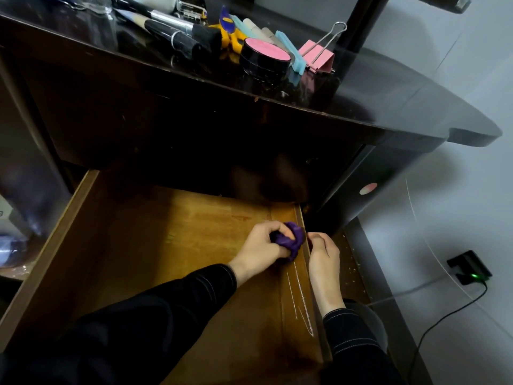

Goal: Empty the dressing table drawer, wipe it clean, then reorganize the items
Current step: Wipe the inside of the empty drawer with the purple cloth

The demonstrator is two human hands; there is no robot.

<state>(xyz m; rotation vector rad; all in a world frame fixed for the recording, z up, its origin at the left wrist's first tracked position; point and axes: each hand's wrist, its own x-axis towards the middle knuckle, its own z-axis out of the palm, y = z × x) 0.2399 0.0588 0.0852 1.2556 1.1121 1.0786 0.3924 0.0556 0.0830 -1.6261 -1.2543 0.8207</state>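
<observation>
Fingers of the left hand (261,245) are curled tight round a bunched-up purple cloth (288,240), squeezing it into a wad so it can be shoved right into the seam where the drawer (155,240) floor meets its right wall (305,276). That's where the cloth sits, touching the wall.

The right hand (323,257) is just on the other side of that wall, outside the drawer, with its fingers curled in toward the rim. Can't tell if they're actually pinching the wood or just resting there. My guess is it's bracing the drawer so it doesn't wobble during the scrubbing.

The drawer is pulled well out, and only the hand and cloth show inside it. So the emptying looks done and this is the wipe stage.

The stuff is parked up on the tabletop (388,101): makeup brushes (177,37), yellow scissors (230,37), 1 pink-lidded jar (265,61) and 1 pink binder clip (319,58). It's all near the front edge, probably so it's handy for going back in.
</observation>
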